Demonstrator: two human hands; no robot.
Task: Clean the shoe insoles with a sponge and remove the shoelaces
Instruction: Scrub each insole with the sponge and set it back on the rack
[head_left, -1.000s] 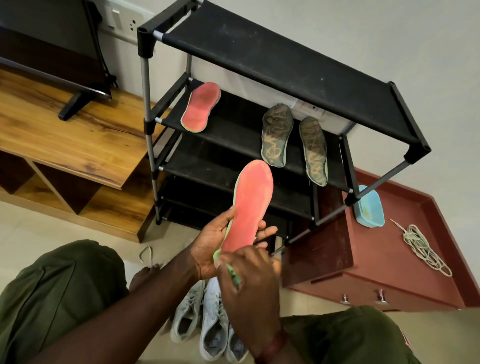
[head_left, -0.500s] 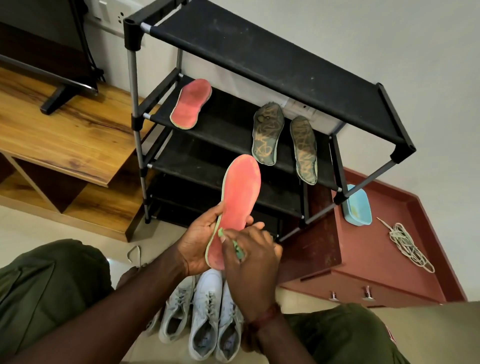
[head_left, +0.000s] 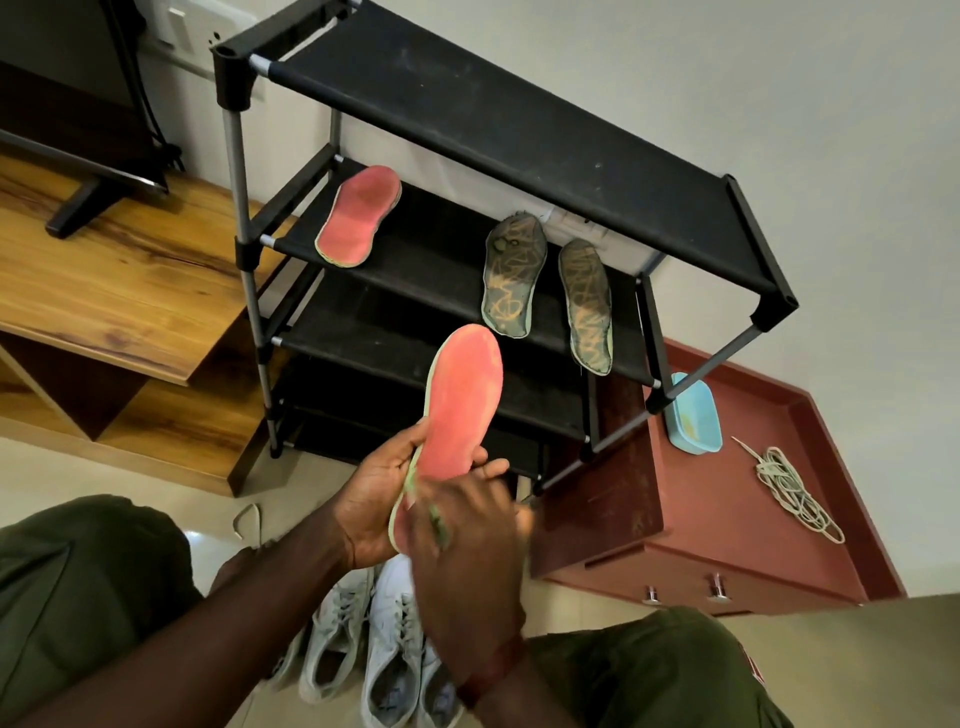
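Note:
My left hand (head_left: 375, 499) grips a red insole (head_left: 462, 400) by its heel end and holds it upright in front of the black shoe rack (head_left: 519, 130). My right hand (head_left: 467, 551), blurred by motion, presses a thin green sponge (head_left: 435, 522) against the insole's lower part. On the rack's second shelf lie another red insole (head_left: 358, 217) and two dark patterned insoles (head_left: 513, 275) (head_left: 586, 306). Pale sneakers (head_left: 384, 649) stand on the floor below my hands. A bundle of removed shoelaces (head_left: 789, 491) lies on the red cabinet (head_left: 727, 519).
A light blue dish (head_left: 693, 415) sits on the red cabinet beside the rack's right leg. A wooden TV unit (head_left: 119, 291) with a screen stands at the left. My knees in green trousers frame the bottom. A loose lace (head_left: 248, 519) lies on the floor.
My right hand with the sponge has rubbed along the heel part of the insole and is now blurred mid-stroke. The left hand keeps its grip on the insole.

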